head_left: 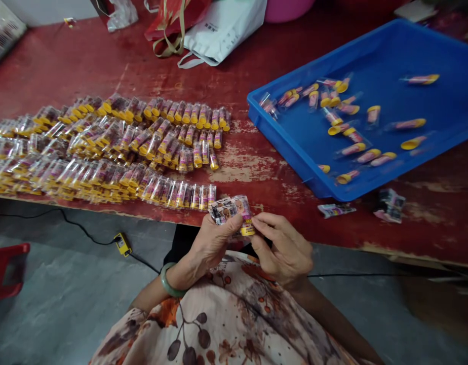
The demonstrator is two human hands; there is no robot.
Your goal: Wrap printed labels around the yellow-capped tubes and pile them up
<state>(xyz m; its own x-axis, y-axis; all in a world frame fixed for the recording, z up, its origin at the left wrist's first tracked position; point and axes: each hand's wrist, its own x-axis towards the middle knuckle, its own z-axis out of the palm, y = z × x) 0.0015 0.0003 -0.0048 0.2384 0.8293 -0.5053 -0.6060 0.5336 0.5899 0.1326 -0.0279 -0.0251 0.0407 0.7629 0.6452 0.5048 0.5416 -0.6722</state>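
Note:
In front of my lap, at the table's near edge, my left hand [213, 243] is closed round a small bunch of printed labels [219, 209], its thumb pressing a small tube with a yellow end [243, 214] against them. My right hand [283, 248] is closed in a pinch at the tube's right edge, thumb and forefinger near its yellow end. The fingertips partly hide what they grip. Left of my hands lie rows of many similar clear tubes [158, 190] with yellow ends, packed side by side and piled up.
A blue tray [287, 149] on the right holds scattered yellow-ended tubes [373, 115]. Below it lie a bundle of labels [390, 205] and a loose printed packet [336, 210]. A white bag [226, 30] sits at the back of the red table [252, 167]. A cable with a yellow block [122, 244] hangs below.

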